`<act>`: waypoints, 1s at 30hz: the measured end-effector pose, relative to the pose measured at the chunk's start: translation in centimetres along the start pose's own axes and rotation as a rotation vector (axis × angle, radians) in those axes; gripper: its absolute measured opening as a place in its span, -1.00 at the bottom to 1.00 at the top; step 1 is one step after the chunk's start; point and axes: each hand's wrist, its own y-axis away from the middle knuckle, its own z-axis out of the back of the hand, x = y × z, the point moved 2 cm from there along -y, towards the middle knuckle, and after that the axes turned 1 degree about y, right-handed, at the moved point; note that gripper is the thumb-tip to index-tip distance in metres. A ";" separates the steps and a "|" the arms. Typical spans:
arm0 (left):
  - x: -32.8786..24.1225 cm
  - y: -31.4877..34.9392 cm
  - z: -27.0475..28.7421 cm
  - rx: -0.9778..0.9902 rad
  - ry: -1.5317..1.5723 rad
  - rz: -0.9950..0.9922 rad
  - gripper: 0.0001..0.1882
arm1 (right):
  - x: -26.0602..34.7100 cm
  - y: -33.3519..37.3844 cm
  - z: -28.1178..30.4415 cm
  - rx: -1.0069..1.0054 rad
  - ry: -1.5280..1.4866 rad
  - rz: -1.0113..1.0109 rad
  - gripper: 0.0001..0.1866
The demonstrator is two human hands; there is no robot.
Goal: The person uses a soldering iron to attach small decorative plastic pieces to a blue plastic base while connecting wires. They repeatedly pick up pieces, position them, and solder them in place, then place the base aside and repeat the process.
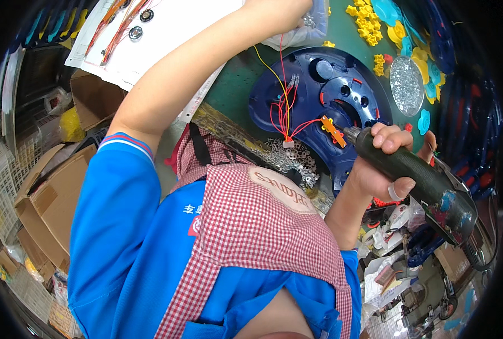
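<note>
A: What is the person's right hand (pixel 388 164) doing?

B: It is wrapped tight around a dark electric screwdriver (pixel 415 175), whose tip sits at the small orange circuit board (pixel 332 130) on the blue plastic housing (pixel 319 101). The housing lies on the green bench, just past the checked apron (pixel 251 226).

A: And the left hand (pixel 280 11)?

B: It reaches far up to a clear plastic bag (pixel 302 31) at the top edge. The fingers are cut off by the frame, so whether they have closed on anything cannot be told.

A: Which step does this look like?

B: Judging by the tool's position, fastening the board into the housing. Red and yellow wires (pixel 282 104) run from it to a white connector (pixel 288 144), and loose screws (pixel 288 158) lie heaped just beside the housing's near rim.

A: What would the next move call for?

B: Probably keeping the bit square on the screw and the wires out from under it. A round dish of screws (pixel 406 85) and yellow plastic pieces (pixel 367 20) sit farther back.
</note>
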 end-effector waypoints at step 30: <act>-6.6 10.4 -7.0 -0.461 0.783 -0.424 -0.82 | 0.5 0.4 -4.8 0.125 -0.243 -0.015 0.04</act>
